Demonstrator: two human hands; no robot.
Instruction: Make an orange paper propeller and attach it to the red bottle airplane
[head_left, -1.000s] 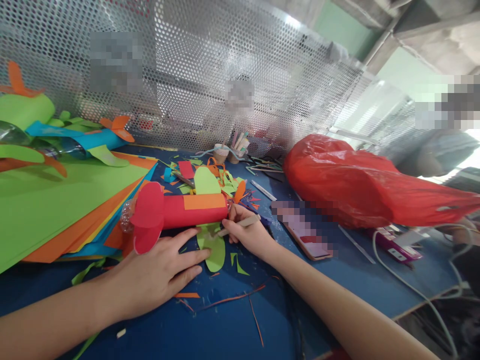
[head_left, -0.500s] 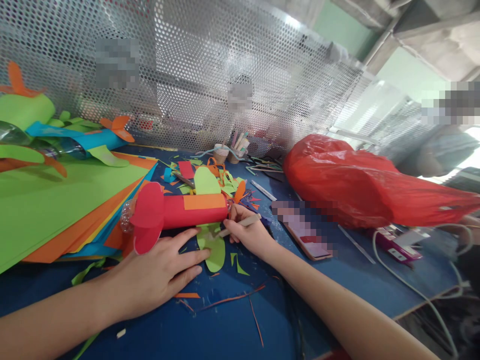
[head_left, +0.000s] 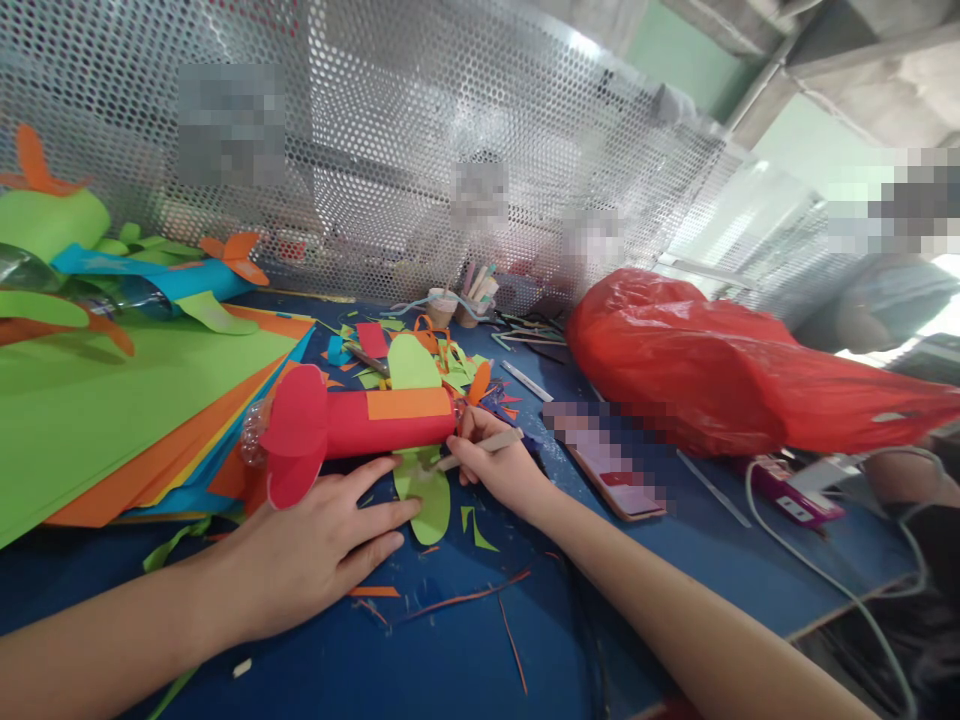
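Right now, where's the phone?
In the head view, the phone lies on the blue table, to the right of the right hand and just in front of the red bag.

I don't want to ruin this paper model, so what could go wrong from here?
The left hand touches the near green wing and might crease it. The right hand holds a pale stick with its tip at that wing, which could scratch or shift it. Green scraps lie close by and might get caught underneath.
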